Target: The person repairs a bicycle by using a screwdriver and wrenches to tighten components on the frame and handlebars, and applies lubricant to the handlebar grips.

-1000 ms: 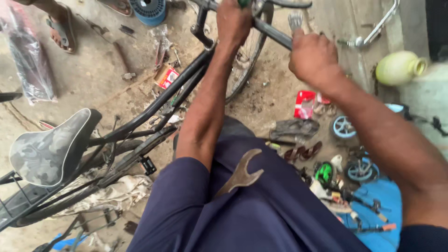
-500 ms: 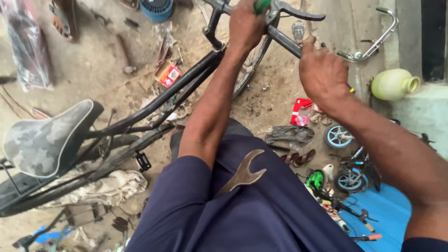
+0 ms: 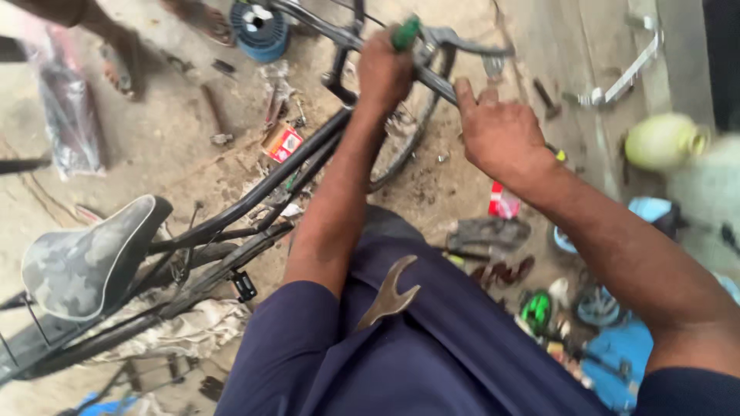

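Observation:
A black bicycle frame (image 3: 254,200) lies in front of me, its camouflage saddle (image 3: 85,258) at the left and its handlebar (image 3: 432,77) at the top. My left hand (image 3: 383,69) is closed around a green-handled tool (image 3: 405,32) held against the handlebar near the brake lever (image 3: 466,45). My right hand (image 3: 497,135) sits on the handlebar just to the right, fingers curled over it and the index finger stretched out. An open-end wrench (image 3: 389,296) lies on my dark blue lap.
Around the bicycle on the dirt floor lie a blue spool (image 3: 262,27), a small red carton (image 3: 281,142), a red packet (image 3: 502,202) and a yellow-green jug (image 3: 663,141). Another person's sandalled foot (image 3: 123,58) is at top left. Small tools lie on a blue cloth (image 3: 609,370) at bottom right.
The view has tilted up, so the handlebar and both hands sit lower in the picture. My right hand has slid down the bar and spread its index finger; my left hand keeps its grip.

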